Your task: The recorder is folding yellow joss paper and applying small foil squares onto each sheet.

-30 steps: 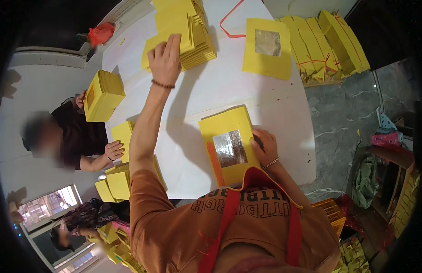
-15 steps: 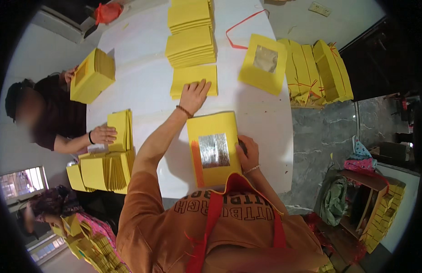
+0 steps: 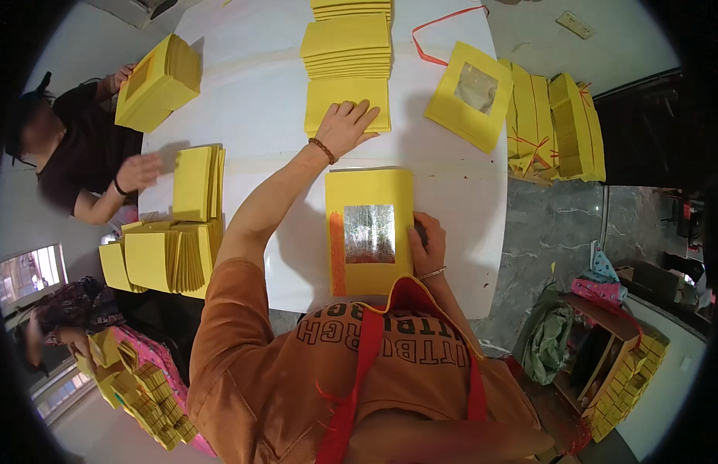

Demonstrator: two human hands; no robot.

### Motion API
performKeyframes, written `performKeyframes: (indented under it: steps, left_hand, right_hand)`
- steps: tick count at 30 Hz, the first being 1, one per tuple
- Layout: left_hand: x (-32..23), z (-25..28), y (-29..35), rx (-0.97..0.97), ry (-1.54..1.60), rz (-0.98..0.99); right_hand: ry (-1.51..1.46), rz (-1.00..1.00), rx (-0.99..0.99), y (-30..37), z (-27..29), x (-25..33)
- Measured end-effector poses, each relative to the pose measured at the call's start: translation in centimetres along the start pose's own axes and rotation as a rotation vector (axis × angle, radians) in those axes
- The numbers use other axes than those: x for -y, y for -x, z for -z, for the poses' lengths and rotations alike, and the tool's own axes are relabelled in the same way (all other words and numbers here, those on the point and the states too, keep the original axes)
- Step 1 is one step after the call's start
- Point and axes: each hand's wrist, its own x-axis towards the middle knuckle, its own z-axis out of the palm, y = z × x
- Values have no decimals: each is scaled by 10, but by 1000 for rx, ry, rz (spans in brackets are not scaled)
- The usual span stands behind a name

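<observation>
We observe the left hand [image 3: 347, 127] laid across a yellow stack [image 3: 326, 99] on the white counter [image 3: 251, 93]; the right hand [image 3: 429, 246] touches the right edge of a yellow windowed piece [image 3: 374, 192]. A co-worker's blurred hand [image 3: 139, 172] near yellow pieces [image 3: 193, 185].

White table [image 3: 251, 93], red ribbon [image 3: 430, 58] at its far right corner, wall socket [image 3: 576, 25] beyond that corner, grey floor [image 3: 533, 232] right of the table, green bag [image 3: 551, 338] and pink cloth [image 3: 595, 290] farther right of it, window [image 3: 26, 276] to its left.
</observation>
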Motion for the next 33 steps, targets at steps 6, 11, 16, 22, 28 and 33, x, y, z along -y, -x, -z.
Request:
performKeyframes:
  steps: [6, 11, 16, 22, 28, 33]
  left_hand:
    - [2, 12, 4, 6, 88, 106]
    - [13, 30, 27, -72, 156, 305]
    - [31, 26, 53, -169, 306, 823]
    - [25, 17, 50, -205, 551, 1020]
    - [19, 11, 52, -243, 549, 896]
    - [17, 7, 53, -270, 454, 851]
  right_hand:
    - [-11, -16, -5, -3, 1, 6]
    - [-342, -239, -25, -17, 7, -10]
    - [-330, -131, 115, -102, -2, 4]
    - [-68, -121, 189, -176, -44, 5]
    - [-44, -103, 161, -181, -61, 3]
    - [77, -1, 148, -185, -57, 3]
